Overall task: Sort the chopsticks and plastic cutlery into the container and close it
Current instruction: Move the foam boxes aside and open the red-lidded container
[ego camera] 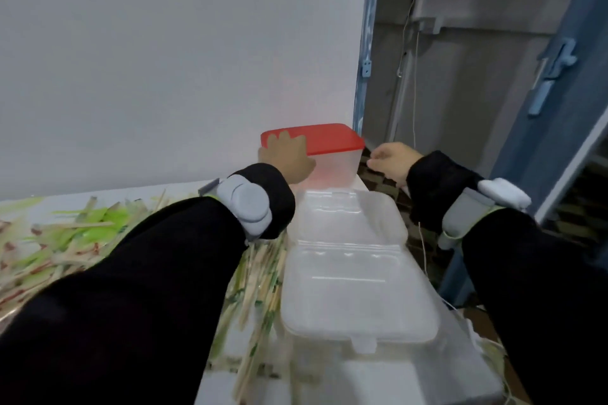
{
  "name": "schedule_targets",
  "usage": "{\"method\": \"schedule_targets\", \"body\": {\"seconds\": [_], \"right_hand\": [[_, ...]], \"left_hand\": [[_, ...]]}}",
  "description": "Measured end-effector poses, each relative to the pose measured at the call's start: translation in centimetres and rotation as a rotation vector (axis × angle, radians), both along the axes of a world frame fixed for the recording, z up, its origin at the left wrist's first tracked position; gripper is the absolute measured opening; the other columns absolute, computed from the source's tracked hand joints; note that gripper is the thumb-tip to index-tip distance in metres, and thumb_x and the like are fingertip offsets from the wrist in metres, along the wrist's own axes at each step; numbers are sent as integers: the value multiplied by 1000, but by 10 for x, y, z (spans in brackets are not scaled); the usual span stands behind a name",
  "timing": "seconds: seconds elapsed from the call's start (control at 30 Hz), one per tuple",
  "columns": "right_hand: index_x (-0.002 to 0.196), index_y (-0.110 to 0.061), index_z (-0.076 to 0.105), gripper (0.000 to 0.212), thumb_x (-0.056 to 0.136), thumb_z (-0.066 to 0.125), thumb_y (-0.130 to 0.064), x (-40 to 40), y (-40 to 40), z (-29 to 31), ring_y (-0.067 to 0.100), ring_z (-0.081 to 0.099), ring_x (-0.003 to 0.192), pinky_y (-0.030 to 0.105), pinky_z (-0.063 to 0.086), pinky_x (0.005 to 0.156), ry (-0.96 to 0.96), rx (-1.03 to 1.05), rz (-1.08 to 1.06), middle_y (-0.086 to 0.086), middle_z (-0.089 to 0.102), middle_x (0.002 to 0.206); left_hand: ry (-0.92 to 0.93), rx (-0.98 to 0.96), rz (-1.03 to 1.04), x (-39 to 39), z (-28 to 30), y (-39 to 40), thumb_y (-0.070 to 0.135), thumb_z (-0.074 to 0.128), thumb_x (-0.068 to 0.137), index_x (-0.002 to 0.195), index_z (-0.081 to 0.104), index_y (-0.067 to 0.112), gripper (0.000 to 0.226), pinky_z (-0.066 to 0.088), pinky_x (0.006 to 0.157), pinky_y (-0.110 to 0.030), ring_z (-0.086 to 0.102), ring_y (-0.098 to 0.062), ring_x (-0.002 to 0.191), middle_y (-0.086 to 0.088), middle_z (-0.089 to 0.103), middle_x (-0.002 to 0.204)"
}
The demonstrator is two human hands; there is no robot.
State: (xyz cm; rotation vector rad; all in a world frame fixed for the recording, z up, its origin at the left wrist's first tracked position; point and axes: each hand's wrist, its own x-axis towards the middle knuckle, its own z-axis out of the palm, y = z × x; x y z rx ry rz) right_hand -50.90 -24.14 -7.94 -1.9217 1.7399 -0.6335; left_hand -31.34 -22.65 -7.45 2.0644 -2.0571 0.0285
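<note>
1. Head view, and both hands are out at the far end of the table (pixel 378 378), at the tub with the red lid (pixel 324 138).
2. Left hand (pixel 288 158) lies flat, fingers spread, palm down on the lid's near-left corner and over the tub's clear wall (pixel 339 164). That reads as a steadying or pressing hold, to keep the tub from sliding against the white wall.
3. Right hand (pixel 391 158) hangs just off the tub's right edge, fingers curled loosely together. Whether it pinches anything, I cannot tell; it appears to hold nothing and is probably placed to catch the lid's right rim.
4. Now the container: clear, boxy body, red lid seated flat across the top. Nothing clearly shows inside through the wall, only a reddish tint.
5. Nearer the camera, a white clamshell box (pixel 355 260) sits open and empty, right in front of the tub.
6. Chopsticks (pixel 260 289) lie heaped loose just left of the clamshell, with green-and-white wrapped ones (pixel 82 230) scattered over the table's left side.
7. My read: sorting has barely begun.
</note>
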Motion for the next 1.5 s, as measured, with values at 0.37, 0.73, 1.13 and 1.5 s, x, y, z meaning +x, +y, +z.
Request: {"method": "schedule_targets", "body": {"seconds": [0.37,0.73,1.13,1.5], "right_hand": [[129,-9,43,47,84,52,4,19,-114,-57,24,55,97,33,44,89,-360,-13,-81,10,57,106],[107,1,56,26,83,65,-5,-11,-123,-53,30,37,134,30,19,111,-59,-296,228,10,54,130],[127,-11,56,33,99,41,-21,-13,-100,-38,20,52,121,24,14,107,483,-494,377,5,62,123],[123,-10,57,30,99,41,-18,-21,-93,-36,27,55,107,28,33,88,427,-452,380,8,63,117]], "left_hand": [[-225,3,-108,-50,-34,-97,43,40,97,133,41,15,46,33,98,-47,42,-31,123,-9,47,132],[-471,-221,-279,-38,-44,-98,15,34,100,119,49,9,25,32,65,-35,55,-31,95,-9,56,107],[-207,-453,-397,-22,-62,-80,22,36,83,73,65,10,33,27,41,-23,49,-25,38,-3,53,51],[-326,66,-216,33,-19,-69,8,53,77,141,33,24,69,39,96,-40,43,-27,124,-2,42,137]]}}
